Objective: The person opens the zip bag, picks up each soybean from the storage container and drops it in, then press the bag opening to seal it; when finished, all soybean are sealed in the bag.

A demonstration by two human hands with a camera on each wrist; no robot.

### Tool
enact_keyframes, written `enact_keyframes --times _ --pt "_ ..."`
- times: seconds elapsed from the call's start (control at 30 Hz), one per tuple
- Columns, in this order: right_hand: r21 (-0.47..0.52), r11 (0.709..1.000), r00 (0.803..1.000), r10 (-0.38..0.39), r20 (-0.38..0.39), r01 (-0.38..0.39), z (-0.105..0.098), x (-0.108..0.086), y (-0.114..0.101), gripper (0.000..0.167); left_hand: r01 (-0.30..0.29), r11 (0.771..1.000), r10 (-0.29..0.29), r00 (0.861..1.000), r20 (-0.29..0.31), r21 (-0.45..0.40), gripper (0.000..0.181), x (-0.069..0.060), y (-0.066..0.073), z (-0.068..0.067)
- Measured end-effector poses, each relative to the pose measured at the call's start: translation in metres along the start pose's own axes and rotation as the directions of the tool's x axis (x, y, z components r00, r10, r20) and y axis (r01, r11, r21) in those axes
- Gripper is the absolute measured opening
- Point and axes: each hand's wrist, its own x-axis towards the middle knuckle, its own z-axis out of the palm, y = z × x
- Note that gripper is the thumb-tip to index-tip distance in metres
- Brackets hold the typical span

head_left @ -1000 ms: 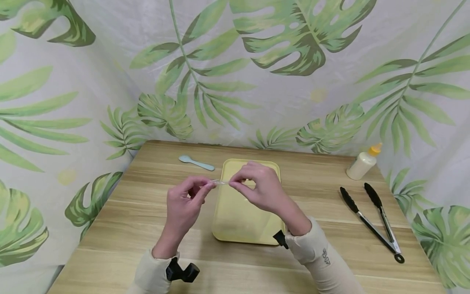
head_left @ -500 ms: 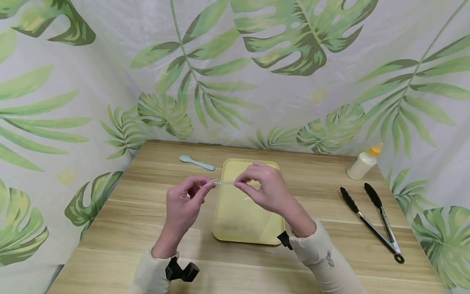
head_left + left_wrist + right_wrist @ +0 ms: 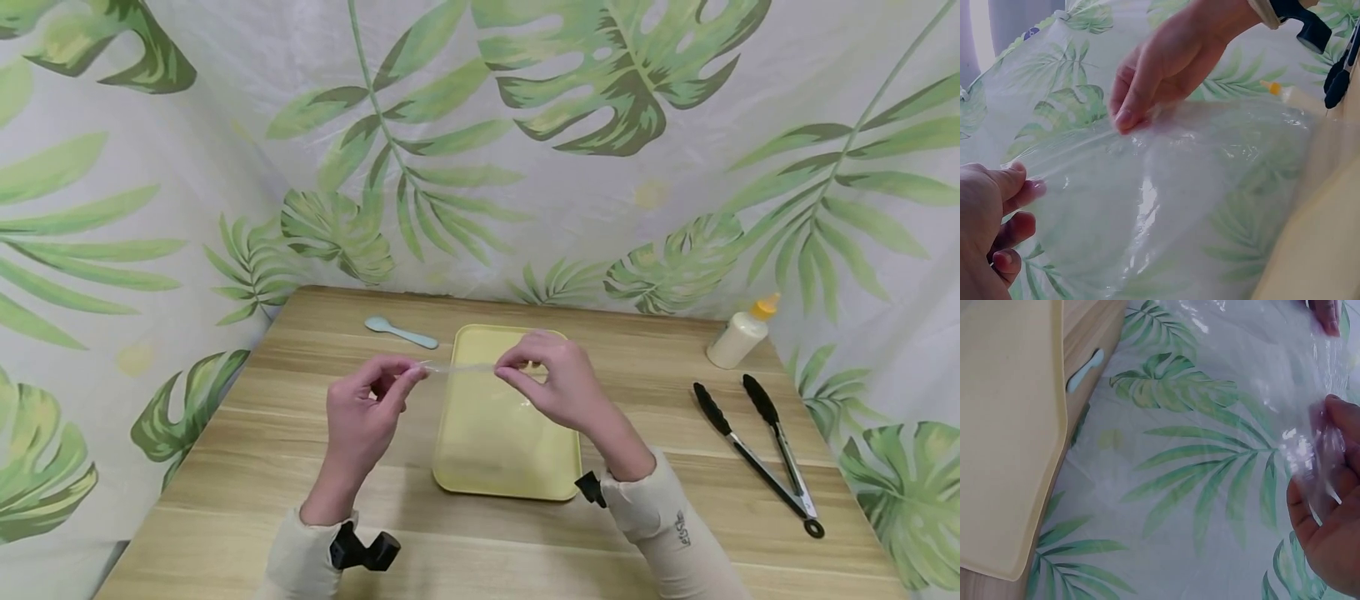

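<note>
A thin clear plastic bag [image 3: 1166, 187] hangs between my two hands above a yellow tray [image 3: 495, 458]. My left hand [image 3: 365, 412] pinches its upper edge between thumb and forefinger. At the other end of that edge, the thumb and fingertips of my right hand [image 3: 558, 379] pinch it too. From the head view only a narrow, pale strip of the bag shows; its body appears in both wrist views, see-through and with shiny creases. In the right wrist view it bunches near my right hand [image 3: 1329, 531].
A light blue spoon [image 3: 401, 332] lies behind the tray's left side. To the right are a squeeze bottle [image 3: 738, 337] with an orange tip and spread black-handled tongs [image 3: 772, 467]. A leaf-patterned curtain [image 3: 465, 208] rises behind the wooden table [image 3: 285, 433].
My hands have drawn apart, the right moving rightward and the left slightly leftward, both still pinching the bag. The stretch of edge between them is longer. The tray and other objects stay put.
</note>
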Motion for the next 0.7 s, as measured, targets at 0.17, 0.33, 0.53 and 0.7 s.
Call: enact_keyframes --times 0.17,0.33,0.53,0.7 --pt "-0.011 1.000 1.000 -0.020 -0.014 0.020 -0.0020 -0.0016 0.0012 0.006 0.009 1.000 -0.008 1.000 0.006 -0.002 0.013 0.0013 0.0010 -0.0017" --pt "0.016 1.000 1.000 0.001 -0.022 -0.001 -0.0036 -0.0034 0.0030 0.006 0.018 1.000 -0.018 1.000 -0.010 0.002 0.012 0.0013 0.0003 -0.0022" --pt "0.035 0.999 0.999 0.017 -0.029 -0.016 -0.0084 -0.0067 0.0053 0.007 0.025 1.000 -0.025 1.000 -0.019 0.004 0.007 0.0021 -0.0004 -0.0040" --pt "0.053 0.998 0.999 0.020 -0.038 -0.018 -0.0100 -0.0079 0.0056 0.007 0.017 1.000 -0.017 1.000 -0.020 0.005 0.004 0.0020 -0.0014 -0.0045"
